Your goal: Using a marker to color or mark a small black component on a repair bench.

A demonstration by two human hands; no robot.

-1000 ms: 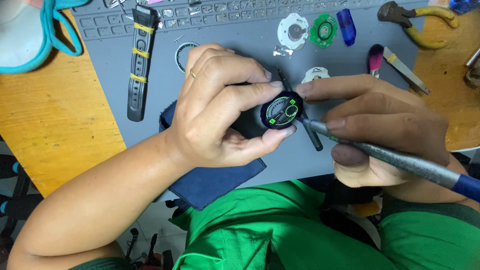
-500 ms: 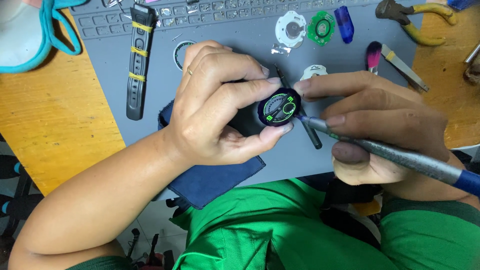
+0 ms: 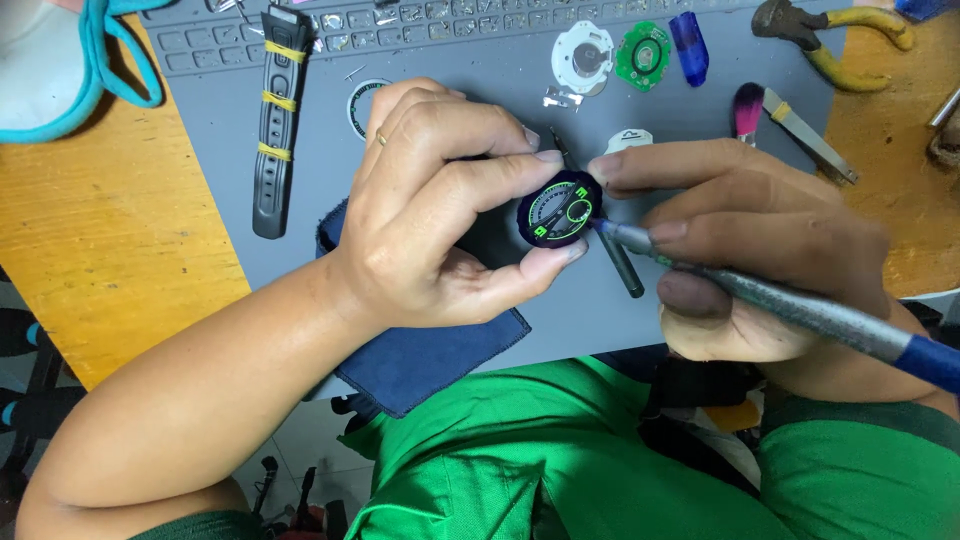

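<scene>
Right now the left hand [image 3: 440, 210] has its grip closed on one round watch dial [image 3: 561, 208], pinched between thumb below and fingertips above, held above the grey mat [image 3: 450, 60] on the table [image 3: 90, 240]. The right hand [image 3: 760, 250] has its grip closed around one long metal tool [image 3: 800, 310] with a blue handle end; the tool's long axis runs from about 4 o'clock up to 10 o'clock, and its tip meets the dial's rim at roughly the dial's 4 o'clock edge. So the dial lies at 9 o'clock from the right hand, just beside it, and the right forefinger touches the dial's upper edge.

Counted around them: one black watch strap [image 3: 275, 120] at 10 o'clock, one blue cloth [image 3: 430, 350] under the left hand, one white disc [image 3: 583, 55], one green circuit disc [image 3: 642, 55], one pair of pliers [image 3: 830, 35] at 1 o'clock.
</scene>
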